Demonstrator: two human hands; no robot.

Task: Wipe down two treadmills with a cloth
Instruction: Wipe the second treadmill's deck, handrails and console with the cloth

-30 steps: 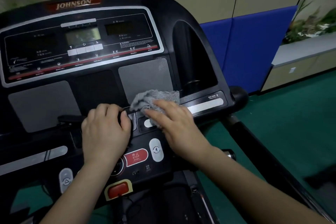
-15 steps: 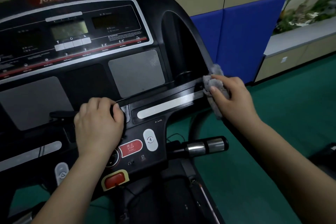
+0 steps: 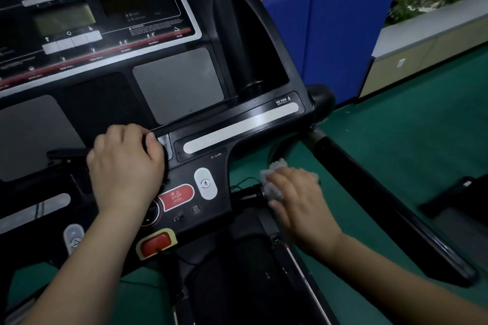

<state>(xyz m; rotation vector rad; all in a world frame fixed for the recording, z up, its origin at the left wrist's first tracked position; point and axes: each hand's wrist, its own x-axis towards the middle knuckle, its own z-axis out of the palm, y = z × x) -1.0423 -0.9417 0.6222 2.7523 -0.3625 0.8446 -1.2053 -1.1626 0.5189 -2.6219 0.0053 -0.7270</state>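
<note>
- Upper left of frame: the treadmill console, display dark, brand lettering cut off at the top edge. No streaks or wet patches are readable on it, so you cannot tell from here which surfaces are already wiped.
- Left centre: your left hand is curled shut over the console's front ledge, knuckles up, thumb tucked against the edge. It holds the machine, not the cloth; judged a bracing grip.
- Lower centre: red stop button and red safety key sit just right of that wrist, untouched.
- Centre right: your right hand is closed around the grey cloth, fingers wrapped down over it. The cloth is pressed onto the short pulse-grip bar jutting from the console's lower right.
- Right: the long black side handrail runs to the lower right, well apart from the cloth.
- Progress, as a judgement: early. Only this treadmill is clearly in view; the handrail, deck and a second machine likely remain.
</note>
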